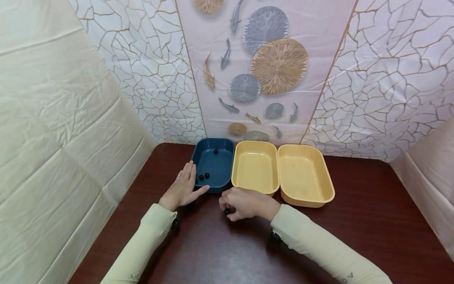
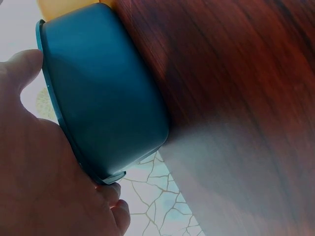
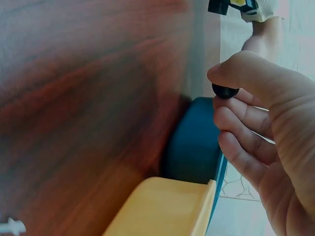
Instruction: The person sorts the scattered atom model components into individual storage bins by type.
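Observation:
My right hand pinches a small black ball between thumb and fingers, just in front of the blue tray and the middle yellow tray. My left hand rests on the blue tray's near left corner with its fingers straight. In the left wrist view, the thumb touches the tray's rim. Inside the blue tray lie two black balls side by side near the front, such as this ball, and a third ball near the back.
A second yellow tray stands at the right of the row. All three trays sit on a dark reddish-brown table. Behind them hangs a patterned cloth, and a pale cloth wall rises on the left.

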`<action>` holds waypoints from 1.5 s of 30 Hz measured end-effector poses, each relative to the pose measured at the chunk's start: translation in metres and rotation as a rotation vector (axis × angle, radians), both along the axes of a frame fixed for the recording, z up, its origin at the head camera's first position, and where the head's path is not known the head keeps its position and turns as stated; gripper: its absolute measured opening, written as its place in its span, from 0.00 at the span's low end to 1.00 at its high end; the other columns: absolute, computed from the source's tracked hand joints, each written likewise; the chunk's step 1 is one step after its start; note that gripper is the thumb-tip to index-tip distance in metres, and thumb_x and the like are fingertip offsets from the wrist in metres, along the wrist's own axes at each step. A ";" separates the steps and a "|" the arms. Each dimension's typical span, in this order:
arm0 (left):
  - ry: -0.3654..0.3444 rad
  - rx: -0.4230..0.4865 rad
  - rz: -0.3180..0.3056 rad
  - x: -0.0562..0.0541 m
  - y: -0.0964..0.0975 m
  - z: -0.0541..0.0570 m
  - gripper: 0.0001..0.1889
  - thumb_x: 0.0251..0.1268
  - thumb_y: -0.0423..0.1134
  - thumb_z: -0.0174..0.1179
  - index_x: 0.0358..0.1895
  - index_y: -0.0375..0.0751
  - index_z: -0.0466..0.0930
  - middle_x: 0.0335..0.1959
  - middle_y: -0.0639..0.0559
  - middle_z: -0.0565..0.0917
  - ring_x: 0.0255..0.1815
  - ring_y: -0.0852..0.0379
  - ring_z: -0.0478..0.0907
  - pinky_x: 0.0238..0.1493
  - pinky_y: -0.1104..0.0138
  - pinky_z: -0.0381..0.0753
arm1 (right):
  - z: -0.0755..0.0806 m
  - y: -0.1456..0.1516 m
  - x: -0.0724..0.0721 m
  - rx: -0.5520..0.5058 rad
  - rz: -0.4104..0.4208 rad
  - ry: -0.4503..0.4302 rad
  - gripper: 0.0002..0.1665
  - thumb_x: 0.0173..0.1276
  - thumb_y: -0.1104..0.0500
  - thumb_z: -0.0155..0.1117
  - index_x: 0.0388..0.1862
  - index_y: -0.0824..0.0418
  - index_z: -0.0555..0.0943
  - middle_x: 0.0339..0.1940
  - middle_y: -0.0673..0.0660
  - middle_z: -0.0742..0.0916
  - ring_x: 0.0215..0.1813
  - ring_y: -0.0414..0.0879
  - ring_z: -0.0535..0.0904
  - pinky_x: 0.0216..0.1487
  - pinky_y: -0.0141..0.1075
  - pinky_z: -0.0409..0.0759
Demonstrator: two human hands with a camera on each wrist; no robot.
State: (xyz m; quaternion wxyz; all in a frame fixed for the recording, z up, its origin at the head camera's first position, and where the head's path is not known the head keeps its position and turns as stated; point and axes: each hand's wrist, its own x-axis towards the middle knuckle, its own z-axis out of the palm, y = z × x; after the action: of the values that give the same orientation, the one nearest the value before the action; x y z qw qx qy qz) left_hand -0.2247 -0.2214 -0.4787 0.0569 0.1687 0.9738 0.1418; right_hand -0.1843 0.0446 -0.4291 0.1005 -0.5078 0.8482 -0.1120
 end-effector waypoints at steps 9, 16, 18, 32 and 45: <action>0.001 -0.011 -0.003 0.000 0.001 0.002 0.55 0.77 0.70 0.48 0.85 0.28 0.38 0.89 0.34 0.38 0.90 0.35 0.36 0.88 0.42 0.45 | 0.014 0.003 -0.011 -0.017 -0.021 -0.005 0.10 0.67 0.59 0.77 0.44 0.59 0.87 0.37 0.50 0.85 0.35 0.36 0.78 0.39 0.24 0.80; 0.001 -0.015 -0.006 0.000 0.000 0.002 0.56 0.77 0.70 0.48 0.85 0.28 0.38 0.89 0.34 0.38 0.90 0.35 0.36 0.88 0.42 0.45 | 0.020 0.006 -0.023 -0.018 -0.032 0.028 0.09 0.66 0.59 0.77 0.43 0.58 0.87 0.37 0.50 0.86 0.36 0.37 0.78 0.40 0.25 0.80; 0.001 -0.017 -0.007 0.000 0.000 0.002 0.56 0.77 0.70 0.47 0.85 0.28 0.37 0.89 0.34 0.38 0.90 0.35 0.36 0.88 0.42 0.45 | 0.022 0.006 -0.026 -0.023 -0.043 0.032 0.09 0.67 0.59 0.77 0.43 0.59 0.88 0.37 0.51 0.86 0.36 0.38 0.79 0.40 0.26 0.81; -0.003 -0.016 -0.004 0.000 0.000 0.001 0.56 0.76 0.72 0.47 0.86 0.29 0.38 0.89 0.35 0.38 0.90 0.35 0.36 0.88 0.43 0.45 | 0.028 0.009 -0.048 -0.047 -0.118 0.026 0.09 0.68 0.59 0.75 0.45 0.60 0.88 0.41 0.55 0.88 0.42 0.46 0.83 0.46 0.31 0.84; -0.013 -0.013 0.002 0.001 0.001 0.002 0.56 0.76 0.71 0.47 0.86 0.29 0.39 0.89 0.35 0.38 0.90 0.35 0.36 0.88 0.42 0.46 | 0.022 0.009 -0.074 -0.077 -0.187 0.040 0.08 0.68 0.61 0.76 0.44 0.62 0.88 0.41 0.55 0.88 0.41 0.43 0.81 0.47 0.32 0.86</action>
State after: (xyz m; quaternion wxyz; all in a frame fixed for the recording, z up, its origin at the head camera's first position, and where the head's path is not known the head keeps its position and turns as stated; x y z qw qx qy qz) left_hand -0.2234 -0.2207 -0.4764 0.0640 0.1665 0.9744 0.1367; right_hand -0.2580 0.0535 -0.4073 0.0531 -0.4319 0.8889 -0.1432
